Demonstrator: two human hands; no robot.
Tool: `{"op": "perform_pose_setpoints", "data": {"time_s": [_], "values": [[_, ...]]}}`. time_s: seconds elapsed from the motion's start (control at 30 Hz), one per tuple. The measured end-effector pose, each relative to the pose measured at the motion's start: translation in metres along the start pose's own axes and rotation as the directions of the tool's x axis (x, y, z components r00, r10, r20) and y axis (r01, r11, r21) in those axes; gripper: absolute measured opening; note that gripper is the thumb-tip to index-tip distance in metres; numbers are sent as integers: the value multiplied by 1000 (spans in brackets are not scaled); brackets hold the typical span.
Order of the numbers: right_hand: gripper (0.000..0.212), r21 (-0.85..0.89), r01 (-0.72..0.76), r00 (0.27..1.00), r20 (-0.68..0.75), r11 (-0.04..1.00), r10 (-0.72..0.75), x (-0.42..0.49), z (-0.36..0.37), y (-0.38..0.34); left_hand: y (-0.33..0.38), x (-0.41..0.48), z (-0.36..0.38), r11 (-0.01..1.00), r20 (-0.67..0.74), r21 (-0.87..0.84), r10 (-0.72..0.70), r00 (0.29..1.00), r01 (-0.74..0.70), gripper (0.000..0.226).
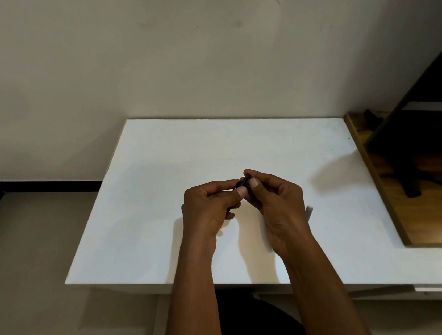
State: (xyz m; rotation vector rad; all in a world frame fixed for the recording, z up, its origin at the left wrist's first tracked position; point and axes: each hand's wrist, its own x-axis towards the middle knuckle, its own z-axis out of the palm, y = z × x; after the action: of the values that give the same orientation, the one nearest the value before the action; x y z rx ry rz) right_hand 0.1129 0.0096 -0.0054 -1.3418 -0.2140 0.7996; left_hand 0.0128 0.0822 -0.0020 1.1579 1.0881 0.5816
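Note:
A small black object is held between both hands above the middle of the white table. My left hand pinches it with thumb and curled fingers from the left. My right hand pinches it from the right, thumb on top. Most of the object is hidden by the fingers, so its shape cannot be told. A dark bit shows under my left hand's fingers. A small grey piece pokes out from behind my right hand, near the table top.
The wall runs behind the table. A wooden surface adjoins the table on the right, with a dark stand on it. Beige floor with a black skirting lies to the left. A dark seat sits below the table's front edge.

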Motion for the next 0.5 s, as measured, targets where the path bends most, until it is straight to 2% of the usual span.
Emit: {"op": "perform_pose_setpoints", "data": {"time_s": [0.3,0.5], "values": [[21,-163,72,997,-19,984,-76,-3,3,4,-2,-5,3,993,9,-87,-85,996,85,21],[26,-95,41,998,54,995,-36,-2,1,1,4,-5,-1,986,47,-138,-90,995,96,21]]}}
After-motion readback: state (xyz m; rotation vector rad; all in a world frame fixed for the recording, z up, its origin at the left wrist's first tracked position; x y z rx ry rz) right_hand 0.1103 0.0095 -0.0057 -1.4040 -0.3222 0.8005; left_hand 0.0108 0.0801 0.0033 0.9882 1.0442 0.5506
